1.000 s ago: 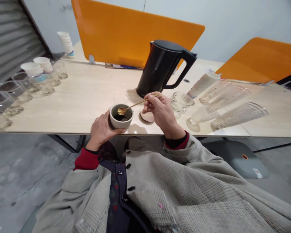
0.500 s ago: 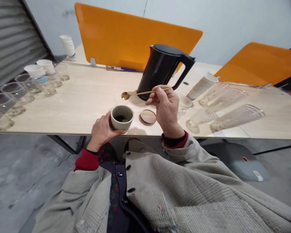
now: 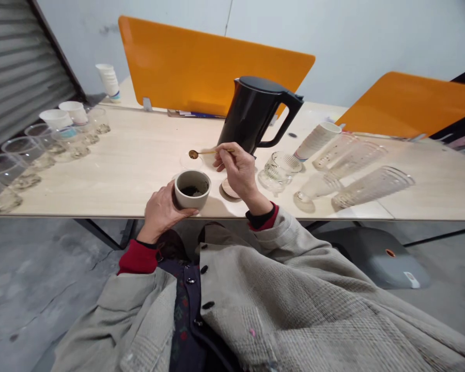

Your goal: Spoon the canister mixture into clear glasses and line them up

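The big change is the gold spoon: a moment ago its round end was down in the gray cup, and now it is out and up in the air, just in front of the black kettle. The spoon is not touching the cup now, so nothing in the cup is being stirred. The right hand holds the thin handle of the spoon, with the fingers pinched together on it. This hand has also moved closer to the left hand. It hangs over a round wooden lid and hides part of it. The left hand stays wrapped around the gray cup, with the thumb and fingers closed on it, and the cup sits near the front edge of the wood table. Inside the cup is some dark stuff, low down at the bottom. It is too small to tell if the spoon has any of it on. On the left side of the table is a row of glass cups with dark stuff in them, and two paper cups are next to them. On the right side, a stack of paper cups and some glass cups lie on their sides
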The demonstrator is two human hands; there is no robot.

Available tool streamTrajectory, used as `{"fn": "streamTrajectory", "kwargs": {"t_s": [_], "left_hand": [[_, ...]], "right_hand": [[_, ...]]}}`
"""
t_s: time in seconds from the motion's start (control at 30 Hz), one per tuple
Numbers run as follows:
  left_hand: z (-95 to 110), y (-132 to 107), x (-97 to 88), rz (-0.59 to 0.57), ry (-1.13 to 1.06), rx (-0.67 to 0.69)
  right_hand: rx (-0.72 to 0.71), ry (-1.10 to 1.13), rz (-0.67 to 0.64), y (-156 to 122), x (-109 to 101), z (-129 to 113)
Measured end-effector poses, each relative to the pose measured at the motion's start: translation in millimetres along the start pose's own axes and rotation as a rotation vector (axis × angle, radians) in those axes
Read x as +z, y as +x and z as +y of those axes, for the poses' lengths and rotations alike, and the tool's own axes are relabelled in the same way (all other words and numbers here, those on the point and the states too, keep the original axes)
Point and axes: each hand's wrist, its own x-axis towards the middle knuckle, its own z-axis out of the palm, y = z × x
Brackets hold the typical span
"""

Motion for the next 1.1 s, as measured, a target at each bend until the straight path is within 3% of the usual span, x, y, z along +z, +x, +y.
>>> {"fn": "streamTrajectory", "kwargs": {"t_s": [0.13,0.27,0.47,0.67,0.87,1.1], "left_hand": [[-1,0,-0.3,0.010,0.003,-0.003],[-1,1,-0.4,0.011,-0.005,0.002],[0,1,-1.0,0.004,-0.010,-0.008],[2,1,-1.7,0.011,0.000,-0.001],[1,1,-1.7,0.013,0.003,0.004],[0,2,-1.3,0.016,0.004,-0.003]], "right_hand": [[-0.071,-0.055,0.022,-4,1,1],[-0.135,-0.157,-0.123,-4,5,3],[-0.020,0.024,0.013,-1,9,0],[0.123,0.168,0.129,2,-2,11],[0.101,0.102,-0.009,0,1,14],[0.104,0.127,0.039,-1,6,7]]}}
